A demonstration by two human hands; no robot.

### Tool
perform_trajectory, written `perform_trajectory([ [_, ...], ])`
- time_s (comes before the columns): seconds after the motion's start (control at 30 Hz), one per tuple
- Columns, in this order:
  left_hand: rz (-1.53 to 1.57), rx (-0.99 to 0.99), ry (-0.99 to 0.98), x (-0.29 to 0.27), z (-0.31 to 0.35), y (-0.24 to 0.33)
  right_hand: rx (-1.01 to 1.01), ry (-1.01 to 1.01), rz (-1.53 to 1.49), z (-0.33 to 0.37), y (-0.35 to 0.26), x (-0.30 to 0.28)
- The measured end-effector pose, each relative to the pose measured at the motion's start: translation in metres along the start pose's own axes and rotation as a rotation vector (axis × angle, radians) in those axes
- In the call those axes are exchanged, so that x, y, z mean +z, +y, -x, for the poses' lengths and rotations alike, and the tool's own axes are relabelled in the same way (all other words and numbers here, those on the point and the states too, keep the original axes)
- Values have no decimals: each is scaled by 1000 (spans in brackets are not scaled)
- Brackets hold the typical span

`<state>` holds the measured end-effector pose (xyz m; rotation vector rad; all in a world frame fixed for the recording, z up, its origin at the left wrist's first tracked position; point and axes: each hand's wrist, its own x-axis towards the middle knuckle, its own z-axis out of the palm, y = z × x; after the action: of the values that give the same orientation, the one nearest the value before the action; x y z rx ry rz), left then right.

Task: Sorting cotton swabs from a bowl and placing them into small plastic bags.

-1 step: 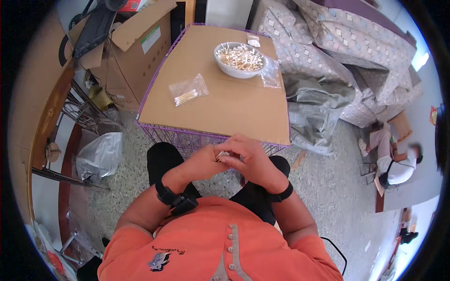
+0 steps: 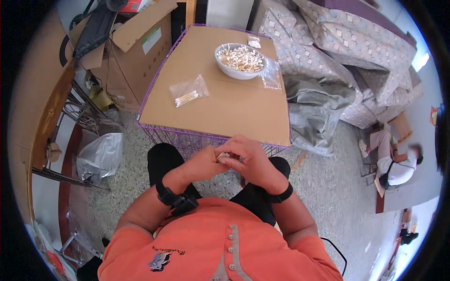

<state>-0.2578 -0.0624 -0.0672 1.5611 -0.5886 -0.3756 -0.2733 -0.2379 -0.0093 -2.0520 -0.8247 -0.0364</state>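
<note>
Just off the near edge of the cardboard tabletop (image 2: 220, 112), my two hands meet over my lap. My left hand (image 2: 204, 164) is closed round a small bunch of cotton swabs (image 2: 222, 156), of which only the ends show. Bent over that bunch from the other side, my right hand (image 2: 248, 159) has its thumb and fingers closed on it; its grip is partly hidden. On the cardboard lies a clear plastic bag (image 2: 199, 85) with several cotton swabs in it. Farther back stands a white bowl (image 2: 234, 74) heaped with loose swabs.
Another clear bag (image 2: 271, 77) lies right of the bowl, and a small swab pack (image 2: 254, 42) sits behind it. Purple wire mesh (image 2: 183, 139) supports the cardboard. A large carton (image 2: 133, 61) stands left; wrapped patterned cushions (image 2: 309, 51) are piled right. A seated person (image 2: 398, 168) is far right.
</note>
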Motion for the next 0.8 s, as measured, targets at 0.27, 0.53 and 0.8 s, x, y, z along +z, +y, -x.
perform_trajectory([
  [0.27,-211,-127,-75,-8,0,-7,151,-28,-101,-5,3,5],
  [0.53,-103,-71,-91,-21,-12,-3,113,56,-149,-12,25,1],
  [0.8,18,-273,-69,-49,-19,45,285,201,-546,-19,46,-20],
])
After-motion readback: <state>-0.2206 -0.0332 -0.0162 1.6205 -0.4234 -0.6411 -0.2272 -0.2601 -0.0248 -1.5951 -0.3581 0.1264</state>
